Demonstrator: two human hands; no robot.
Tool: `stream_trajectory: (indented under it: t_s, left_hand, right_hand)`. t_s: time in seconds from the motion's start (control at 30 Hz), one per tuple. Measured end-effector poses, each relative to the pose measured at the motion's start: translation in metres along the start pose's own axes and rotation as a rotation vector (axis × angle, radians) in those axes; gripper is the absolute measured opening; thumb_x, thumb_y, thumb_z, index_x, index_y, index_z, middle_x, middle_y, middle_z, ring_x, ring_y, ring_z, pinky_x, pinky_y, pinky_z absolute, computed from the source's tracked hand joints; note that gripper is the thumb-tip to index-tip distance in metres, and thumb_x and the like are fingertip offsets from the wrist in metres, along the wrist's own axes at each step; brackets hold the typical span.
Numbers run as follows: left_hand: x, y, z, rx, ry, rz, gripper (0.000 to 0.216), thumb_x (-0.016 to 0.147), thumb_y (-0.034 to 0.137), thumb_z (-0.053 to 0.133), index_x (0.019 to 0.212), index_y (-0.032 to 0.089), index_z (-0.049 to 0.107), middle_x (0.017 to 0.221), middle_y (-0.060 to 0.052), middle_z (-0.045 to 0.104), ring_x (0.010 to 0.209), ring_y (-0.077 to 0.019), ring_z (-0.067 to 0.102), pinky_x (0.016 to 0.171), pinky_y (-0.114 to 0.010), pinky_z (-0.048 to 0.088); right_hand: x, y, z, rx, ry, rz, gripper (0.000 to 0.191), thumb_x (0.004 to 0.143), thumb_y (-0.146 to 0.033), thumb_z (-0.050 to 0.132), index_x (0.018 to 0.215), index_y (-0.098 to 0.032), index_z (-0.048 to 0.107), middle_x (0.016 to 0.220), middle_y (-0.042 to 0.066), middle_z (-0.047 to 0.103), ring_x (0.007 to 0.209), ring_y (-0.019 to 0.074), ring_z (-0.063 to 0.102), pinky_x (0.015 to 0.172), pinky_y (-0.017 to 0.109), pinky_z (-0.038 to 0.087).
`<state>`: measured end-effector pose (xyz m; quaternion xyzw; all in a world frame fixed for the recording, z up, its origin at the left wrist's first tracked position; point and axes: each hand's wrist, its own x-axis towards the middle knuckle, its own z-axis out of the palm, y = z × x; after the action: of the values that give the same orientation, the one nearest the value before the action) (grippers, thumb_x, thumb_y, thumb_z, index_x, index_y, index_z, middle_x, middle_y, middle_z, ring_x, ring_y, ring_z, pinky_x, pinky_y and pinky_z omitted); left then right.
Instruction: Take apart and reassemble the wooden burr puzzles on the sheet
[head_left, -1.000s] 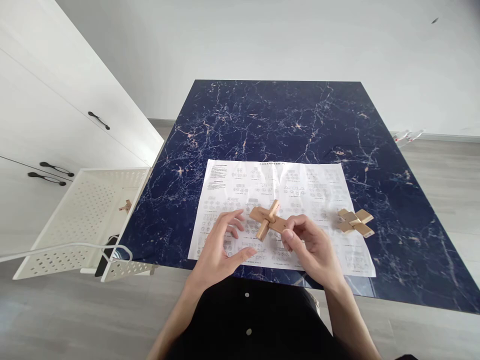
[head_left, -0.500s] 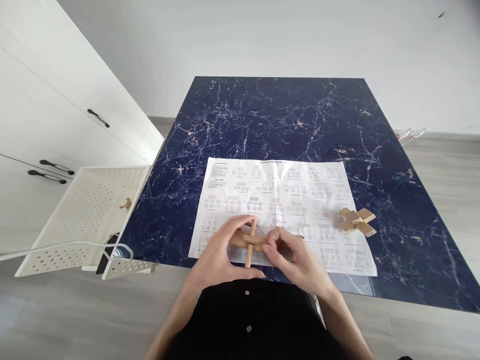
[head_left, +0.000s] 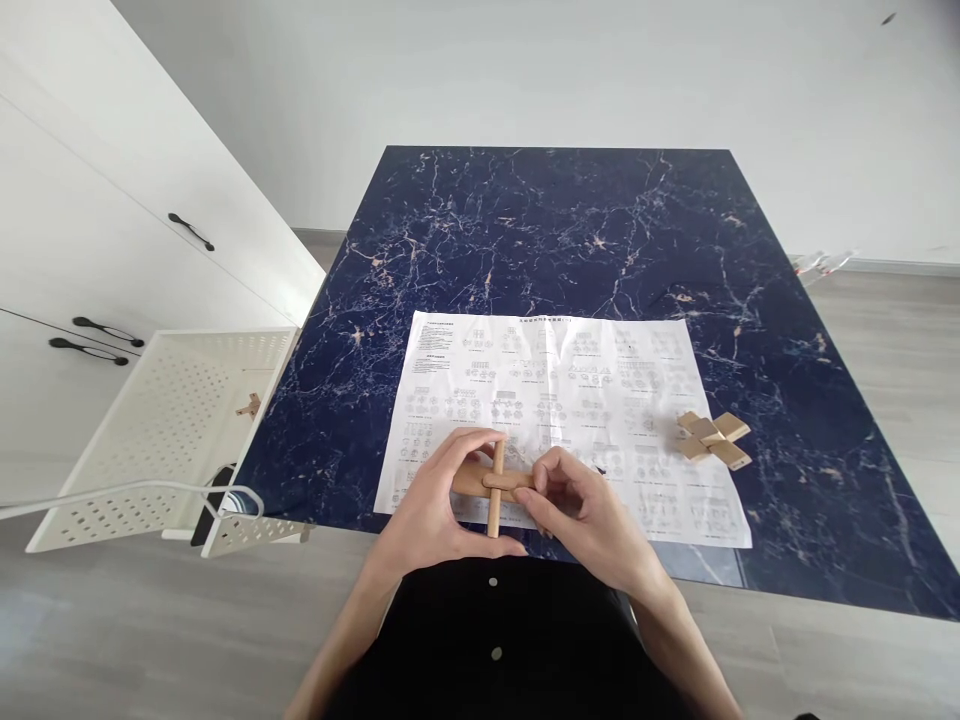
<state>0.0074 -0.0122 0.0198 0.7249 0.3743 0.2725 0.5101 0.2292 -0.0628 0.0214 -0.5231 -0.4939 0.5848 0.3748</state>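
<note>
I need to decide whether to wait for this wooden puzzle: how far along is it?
Done: two wooden pieces are already crossed into one wooden cross. In hand: the left hand and right hand both grip it over the instruction sheet. Left: a cluster of loose blocks lies untouched on the sheet to the right, and one small piece sits in the white basket.

Both hands, left hand (head_left: 431, 510) and right hand (head_left: 592, 520), held a wooden cross (head_left: 495, 483) over the paper sheet (head_left: 600, 380) on the blue table (head_left: 555, 230).
</note>
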Motion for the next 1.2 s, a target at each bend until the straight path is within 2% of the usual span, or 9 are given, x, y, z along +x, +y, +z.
stream_trajectory:
  t_s: [0.1, 0.2, 0.4, 0.53, 0.73, 0.97, 1.2]
  left_hand:
    - [0.0, 0.0, 0.0, 0.006, 0.0, -0.01, 0.096, 0.069, 0.045, 0.105, 0.149, 0.037, 0.053, 0.144, -0.007, 0.061, 0.124, -0.0319, 0.066, 0.11, -0.052, 0.058]
    - [0.0, 0.001, -0.001, 0.006, -0.007, -0.018, 0.096, 0.069, 0.047, 0.105, 0.149, 0.036, 0.054, 0.143, -0.008, 0.061, 0.124, -0.0331, 0.066, 0.11, -0.053, 0.058]
    - [-0.001, 0.0, -0.001, 0.002, 0.0, 0.013, 0.098, 0.067, 0.043, 0.106, 0.149, 0.037, 0.053, 0.141, -0.007, 0.06, 0.123, -0.0314, 0.066, 0.108, -0.05, 0.058]
    - [-0.004, 0.0, 0.001, 0.007, 0.003, 0.005, 0.097, 0.069, 0.045, 0.105, 0.151, 0.037, 0.052, 0.146, -0.008, 0.059, 0.127, -0.0333, 0.065, 0.111, -0.053, 0.057]
    - [-0.006, -0.002, 0.002, 0.02, 0.005, 0.003, 0.097, 0.071, 0.047, 0.104, 0.153, 0.039, 0.053, 0.151, -0.009, 0.058, 0.13, -0.0339, 0.065, 0.112, -0.052, 0.058]
    - [-0.009, -0.001, 0.004, 0.028, 0.004, -0.03, 0.098, 0.073, 0.048, 0.103, 0.156, 0.043, 0.051, 0.157, -0.009, 0.056, 0.135, -0.0356, 0.064, 0.114, -0.056, 0.057]
    - [-0.007, 0.0, 0.004, -0.033, -0.001, -0.02, 0.1, 0.072, 0.042, 0.105, 0.156, 0.044, 0.051, 0.154, -0.007, 0.057, 0.134, -0.0335, 0.064, 0.115, -0.055, 0.056]
  right_hand:
    - [-0.001, 0.002, 0.001, 0.021, 0.002, 0.011, 0.024, 0.106, -0.046, 0.069, 0.103, -0.027, 0.054, 0.076, -0.005, 0.059, 0.066, 0.0154, 0.057, 0.062, 0.03, 0.05]
    - [-0.003, 0.003, 0.004, 0.047, 0.019, 0.016, 0.024, 0.107, -0.047, 0.068, 0.115, -0.028, 0.056, 0.074, -0.005, 0.061, 0.064, 0.0152, 0.057, 0.062, 0.029, 0.051]
    - [-0.005, 0.004, 0.007, 0.055, 0.044, -0.001, 0.026, 0.107, -0.05, 0.068, 0.117, -0.026, 0.063, 0.075, -0.004, 0.062, 0.064, 0.0159, 0.06, 0.063, 0.03, 0.053]
    - [-0.006, 0.002, 0.001, -0.035, -0.014, 0.011, 0.028, 0.108, -0.051, 0.066, 0.113, -0.024, 0.071, 0.075, -0.001, 0.067, 0.065, 0.0179, 0.063, 0.062, 0.033, 0.052]
    - [-0.008, 0.001, -0.006, -0.098, -0.095, -0.005, 0.021, 0.109, -0.045, 0.064, 0.11, -0.025, 0.072, 0.084, 0.002, 0.076, 0.07, 0.0194, 0.066, 0.066, 0.035, 0.05]
    - [-0.01, 0.0, -0.007, -0.08, -0.112, -0.043, 0.018, 0.109, -0.044, 0.066, 0.109, -0.026, 0.072, 0.085, 0.001, 0.076, 0.069, 0.0181, 0.066, 0.066, 0.033, 0.051]
    - [-0.017, 0.004, -0.006, 0.01, -0.054, -0.08, 0.021, 0.109, -0.045, 0.068, 0.113, -0.025, 0.071, 0.08, 0.001, 0.07, 0.068, 0.0175, 0.066, 0.067, 0.033, 0.056]
